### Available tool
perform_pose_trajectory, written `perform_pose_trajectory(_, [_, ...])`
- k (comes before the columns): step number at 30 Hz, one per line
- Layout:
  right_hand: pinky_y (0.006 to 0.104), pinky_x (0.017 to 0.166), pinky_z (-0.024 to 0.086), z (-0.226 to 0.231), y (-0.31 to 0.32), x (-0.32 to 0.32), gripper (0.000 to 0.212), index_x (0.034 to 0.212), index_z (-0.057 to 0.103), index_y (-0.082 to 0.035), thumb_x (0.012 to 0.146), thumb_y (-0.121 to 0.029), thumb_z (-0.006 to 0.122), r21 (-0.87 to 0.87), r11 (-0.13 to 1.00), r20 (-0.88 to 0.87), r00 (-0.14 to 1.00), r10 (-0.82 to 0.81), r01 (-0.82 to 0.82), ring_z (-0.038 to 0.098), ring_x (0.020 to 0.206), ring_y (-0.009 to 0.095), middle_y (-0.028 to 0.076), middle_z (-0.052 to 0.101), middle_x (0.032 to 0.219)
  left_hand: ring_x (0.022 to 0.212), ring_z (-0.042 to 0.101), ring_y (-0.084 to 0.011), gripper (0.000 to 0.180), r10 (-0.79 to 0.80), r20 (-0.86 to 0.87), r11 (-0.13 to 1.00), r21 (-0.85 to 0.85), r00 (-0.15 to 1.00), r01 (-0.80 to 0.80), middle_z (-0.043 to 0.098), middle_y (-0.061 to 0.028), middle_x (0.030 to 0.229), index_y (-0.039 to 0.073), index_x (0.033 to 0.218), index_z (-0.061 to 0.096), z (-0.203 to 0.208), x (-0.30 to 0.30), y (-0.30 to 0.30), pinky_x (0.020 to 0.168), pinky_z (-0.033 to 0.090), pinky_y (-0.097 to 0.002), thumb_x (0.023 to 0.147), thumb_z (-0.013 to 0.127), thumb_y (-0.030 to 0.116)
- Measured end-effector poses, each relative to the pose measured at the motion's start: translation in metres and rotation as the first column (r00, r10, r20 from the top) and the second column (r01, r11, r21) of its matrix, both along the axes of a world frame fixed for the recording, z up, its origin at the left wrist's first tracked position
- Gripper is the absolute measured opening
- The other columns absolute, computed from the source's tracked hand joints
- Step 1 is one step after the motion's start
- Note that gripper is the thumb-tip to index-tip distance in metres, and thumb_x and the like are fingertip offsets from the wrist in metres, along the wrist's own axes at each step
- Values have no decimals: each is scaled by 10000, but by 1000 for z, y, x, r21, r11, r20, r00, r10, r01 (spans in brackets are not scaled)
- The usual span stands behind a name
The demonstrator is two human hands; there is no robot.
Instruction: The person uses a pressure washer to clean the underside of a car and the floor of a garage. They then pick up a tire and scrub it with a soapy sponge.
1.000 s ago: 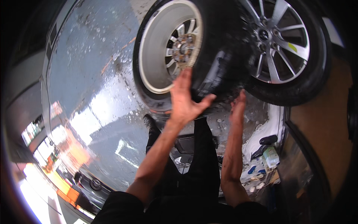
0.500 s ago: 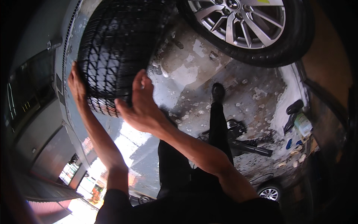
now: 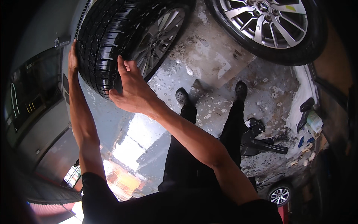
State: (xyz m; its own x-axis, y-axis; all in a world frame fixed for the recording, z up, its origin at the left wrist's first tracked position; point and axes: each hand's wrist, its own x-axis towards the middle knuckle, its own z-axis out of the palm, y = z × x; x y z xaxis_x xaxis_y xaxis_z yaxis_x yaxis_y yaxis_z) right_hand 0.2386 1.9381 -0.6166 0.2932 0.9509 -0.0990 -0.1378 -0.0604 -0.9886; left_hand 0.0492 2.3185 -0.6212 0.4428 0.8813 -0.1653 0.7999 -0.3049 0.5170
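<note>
A large car wheel with a black, wet-looking tyre (image 3: 108, 41) stands upright at the upper left, tilted, its silver rim (image 3: 160, 35) facing right. My left hand (image 3: 73, 59) lies with stretched fingers against the tyre's left side. My right hand (image 3: 130, 87) is at the tread's near right edge, fingers raised and apart, the thumb close to the tread. Neither hand wraps round the tyre. To the right is a second wheel (image 3: 257, 39), with a silver multi-spoke rim.
Wet grey floor (image 3: 209, 48) with foam spots and worn patches lies around my feet in dark clogs (image 3: 182, 96). Right of my legs are a black machine part (image 3: 257, 140) and a pale green bottle (image 3: 314, 121). A smaller-looking wheel (image 3: 279, 196) is at the lower right. A grey wall runs along the left.
The wheel at my hands has turned, so its rim now shows. Both hands have shifted up and slightly left along with it. My left foot has come into view.
</note>
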Motion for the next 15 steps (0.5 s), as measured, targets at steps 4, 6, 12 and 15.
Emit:
perform_pose_trajectory(4, [432,1149,376,3,15,-33,964,1578,141,112,875,-165,740,3,1000,28,1000,0,0,413,1340,433,275,369,1392,1468,411,-266,766,-16,97,999,43,995,12,485,-193,1555,-41,1522,435,-13,-35,17,1214,268,-337,1079,315,572])
perform_pose_trajectory(6, [432,1148,375,7,18,-45,958,1586,140,98,878,-148,736,-7,1000,38,999,24,-23,413,1341,428,266,370,1392,1485,391,-282,757,-28,103,999,41,994,24,472,-187,1568,-31,1529,431,-14,-61,23,1222,252,-342,1084,293,566])
perform_pose_trajectory(12, [568,1149,325,22,46,-77,938,1541,147,76,884,-186,764,-41,934,145,927,-347,356,302,1383,525,361,240,1467,1448,442,-299,771,20,65,1000,10,998,-21,523,-209,1511,-28,1507,461,-28,-96,20,1210,278,-360,1080,274,586])
perform_pose_trajectory(15, [641,1126,297,41,69,-88,1094,1570,56,76,856,-244,820,-181,870,189,885,-426,458,245,1383,596,483,111,1497,1322,576,-331,773,37,115,996,71,993,-46,631,-251,1375,-69,1433,525,-36,-116,-9,1160,355,-390,1081,297,580])
